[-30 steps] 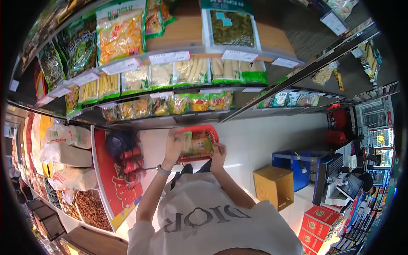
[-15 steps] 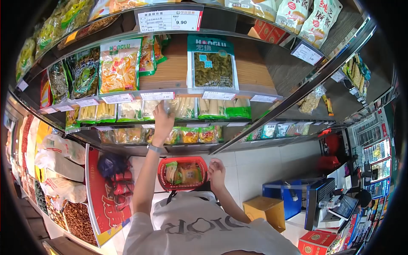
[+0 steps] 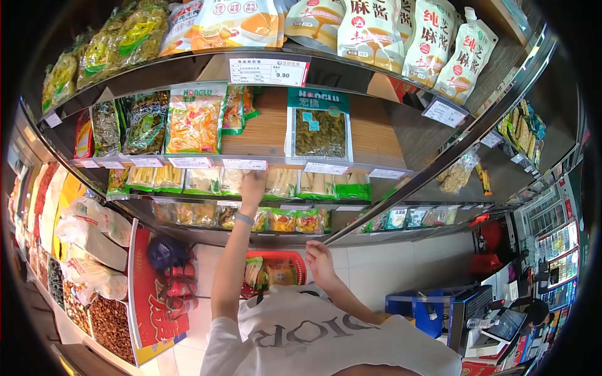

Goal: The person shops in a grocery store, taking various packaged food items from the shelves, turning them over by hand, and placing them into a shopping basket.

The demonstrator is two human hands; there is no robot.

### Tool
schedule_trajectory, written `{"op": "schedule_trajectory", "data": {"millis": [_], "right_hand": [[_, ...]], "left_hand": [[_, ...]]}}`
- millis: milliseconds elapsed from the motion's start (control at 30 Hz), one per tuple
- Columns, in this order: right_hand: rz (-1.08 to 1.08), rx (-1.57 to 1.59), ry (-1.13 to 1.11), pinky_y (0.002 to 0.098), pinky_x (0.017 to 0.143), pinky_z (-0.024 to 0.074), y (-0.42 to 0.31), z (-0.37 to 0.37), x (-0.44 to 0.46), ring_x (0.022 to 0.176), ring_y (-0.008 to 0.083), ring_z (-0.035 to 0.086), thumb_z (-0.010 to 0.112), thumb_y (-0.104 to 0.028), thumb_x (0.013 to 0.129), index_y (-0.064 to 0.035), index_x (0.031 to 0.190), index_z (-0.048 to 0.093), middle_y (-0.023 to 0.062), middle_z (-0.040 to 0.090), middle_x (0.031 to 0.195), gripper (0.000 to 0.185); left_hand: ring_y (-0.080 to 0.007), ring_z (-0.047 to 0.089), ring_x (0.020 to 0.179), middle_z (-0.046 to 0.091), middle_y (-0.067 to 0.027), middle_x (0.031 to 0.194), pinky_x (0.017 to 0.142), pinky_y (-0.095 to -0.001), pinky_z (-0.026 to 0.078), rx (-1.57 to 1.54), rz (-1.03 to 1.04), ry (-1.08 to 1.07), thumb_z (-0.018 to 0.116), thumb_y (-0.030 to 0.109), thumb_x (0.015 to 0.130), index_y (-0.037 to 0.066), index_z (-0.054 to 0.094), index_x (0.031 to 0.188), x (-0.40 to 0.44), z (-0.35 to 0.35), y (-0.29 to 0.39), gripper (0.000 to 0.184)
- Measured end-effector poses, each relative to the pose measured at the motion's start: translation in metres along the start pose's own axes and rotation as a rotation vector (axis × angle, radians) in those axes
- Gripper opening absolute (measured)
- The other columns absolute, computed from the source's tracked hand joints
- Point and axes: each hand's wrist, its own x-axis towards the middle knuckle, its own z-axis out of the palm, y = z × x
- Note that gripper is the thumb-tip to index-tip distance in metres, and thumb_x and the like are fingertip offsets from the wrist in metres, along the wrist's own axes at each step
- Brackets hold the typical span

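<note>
My left hand (image 3: 253,189) reaches into the shelf under the 9.90 tag row, at a clear packet of pale, whitish food (image 3: 231,182). Its fingertips are hidden beneath the price rail, so I cannot tell whether they grip the packet. Beside it on the right stand packets of pale sticks (image 3: 281,182). My right hand (image 3: 321,262) is raised in front of my chest, fingers curled in, with nothing visible in them. Below and left of it, a red shopping basket (image 3: 301,266) on the floor holds a green-edged packet (image 3: 253,271) and a brownish packet (image 3: 281,274).
Above, a wooden shelf (image 3: 263,135) carries a dark green pickle packet (image 3: 318,125) and an orange-white packet (image 3: 195,119). Sauce pouches (image 3: 430,41) line the top shelf. A slanted shelf divider (image 3: 433,156) runs at right. Left are bulk bins (image 3: 113,326); right, a counter computer (image 3: 470,313).
The view has tilted up and shifted, so the shelves sit lower and more of the top one shows. My left hand stays at the same packets. My right hand stays raised with curled fingers.
</note>
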Motion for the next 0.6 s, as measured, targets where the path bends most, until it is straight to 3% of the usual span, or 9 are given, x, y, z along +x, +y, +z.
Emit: {"op": "schedule_trajectory", "data": {"millis": [67, 167, 300, 367, 433, 467, 500, 567, 600], "right_hand": [[0.001, -0.01, -0.029, 0.0239, 0.058, 0.0326, -0.005, 0.007, 0.002, 0.061, 0.0055, 0.038, 0.057, -0.002, 0.092, -0.0088, 0.102, 0.06, -0.0046, 0.048, 0.078, 0.012], [-0.01, -0.053, -0.096, 0.0257, 0.058, 0.033, -0.015, 0.017, 0.006, 0.061, 0.0065, 0.037, 0.058, -0.003, 0.092, -0.008, 0.101, 0.06, -0.0043, 0.046, 0.076, 0.011], [-0.032, -0.066, -0.165, 0.0267, 0.061, 0.035, -0.023, 0.02, 0.014, 0.064, 0.0085, 0.04, 0.057, -0.01, 0.092, -0.0082, 0.102, 0.059, -0.0026, 0.049, 0.082, 0.011], [-0.024, -0.059, -0.205, 0.0276, 0.063, 0.0357, -0.022, 0.027, 0.014, 0.067, 0.0098, 0.041, 0.056, -0.015, 0.092, -0.0088, 0.105, 0.057, -0.0013, 0.051, 0.086, 0.015], [-0.001, -0.057, -0.133, 0.0293, 0.068, 0.0383, -0.027, 0.052, 0.0, 0.073, 0.0112, 0.043, 0.055, -0.028, 0.093, -0.0093, 0.11, 0.056, -0.0012, 0.048, 0.084, 0.025], [0.004, -0.069, -0.12, 0.0301, 0.073, 0.0394, -0.027, 0.063, -0.009, 0.076, 0.0121, 0.042, 0.056, -0.037, 0.093, -0.0097, 0.116, 0.054, -0.002, 0.042, 0.081, 0.035], [0.009, -0.064, -0.122, 0.0301, 0.073, 0.0394, -0.025, 0.066, -0.013, 0.076, 0.0121, 0.042, 0.056, -0.037, 0.093, -0.0097, 0.116, 0.054, -0.002, 0.042, 0.081, 0.035], [0.121, -0.008, -0.362, 0.0298, 0.069, 0.0378, -0.023, 0.068, -0.022, 0.075, 0.0116, 0.041, 0.056, -0.042, 0.094, -0.0097, 0.121, 0.052, -0.0021, 0.037, 0.078, 0.043], [0.101, -0.058, -0.391, 0.0265, 0.058, 0.032, -0.023, 0.077, -0.033, 0.065, 0.0085, 0.036, 0.053, -0.048, 0.097, -0.0094, 0.113, 0.053, -0.0048, 0.032, 0.073, 0.042]], "left_hand": [[-0.0258, 0.059, 0.082, 0.067, -0.016, 0.092, 0.079, -0.0322, 0.045, -0.201, 0.11, 0.032, 0.057, 0.023, 0.096, -0.003, 0.066, 0.103, 0.003, 0.008, -0.008, 0.028], [-0.0203, 0.056, 0.085, 0.066, -0.0119, 0.093, 0.081, -0.0331, 0.045, -0.501, 0.096, 0.051, 0.056, 0.02, 0.097, -0.005, 0.065, 0.103, -0.008, 0.004, 0.003, 0.027], [-0.0134, 0.051, 0.084, 0.062, -0.0057, 0.09, 0.079, -0.0301, 0.042, -0.598, 0.37, 0.289, 0.051, 0.017, 0.101, -0.003, 0.061, 0.102, -0.025, 0.009, 0.013, 0.022], [-0.0093, 0.046, 0.079, 0.056, -0.0009, 0.086, 0.073, -0.0269, 0.039, -0.658, 0.281, 0.187, 0.048, 0.018, 0.103, 0.0, 0.059, 0.097, -0.054, -0.014, 0.021, 0.022], [-0.014, 0.054, 0.089, 0.062, -0.0071, 0.098, 0.084, -0.0274, 0.042, -0.991, 0.092, 0.139, 0.043, 0.016, 0.104, 0.0, 0.061, 0.103, -0.078, -0.029, 0.01, 0.024], [-0.0112, 0.055, 0.092, 0.062, -0.0038, 0.103, 0.084, -0.0266, 0.044, -1.15, 0.082, 0.087, 0.041, 0.019, 0.105, 0.003, 0.058, 0.104, -0.094, -0.04, 0.006, 0.023], [-0.0112, 0.055, 0.092, 0.062, -0.0038, 0.103, 0.084, -0.0266, 0.044, -1.143, 0.081, 0.089, 0.041, 0.019, 0.105, 0.003, 0.058, 0.104, -0.113, -0.056, 0.014, 0.023], [-0.0122, 0.058, 0.095, 0.061, -0.0038, 0.104, 0.085, -0.0303, 0.047, -1.335, -0.098, 0.091, 0.042, 0.02, 0.105, 0.003, 0.055, 0.107, -0.152, -0.089, 0.033, 0.021], [-0.0127, 0.059, 0.096, 0.061, -0.0042, 0.106, 0.085, -0.0312, 0.049, -1.331, -0.126, 0.056, 0.042, 0.021, 0.105, 0.003, 0.054, 0.11, -0.17, -0.104, 0.032, 0.022]]}}
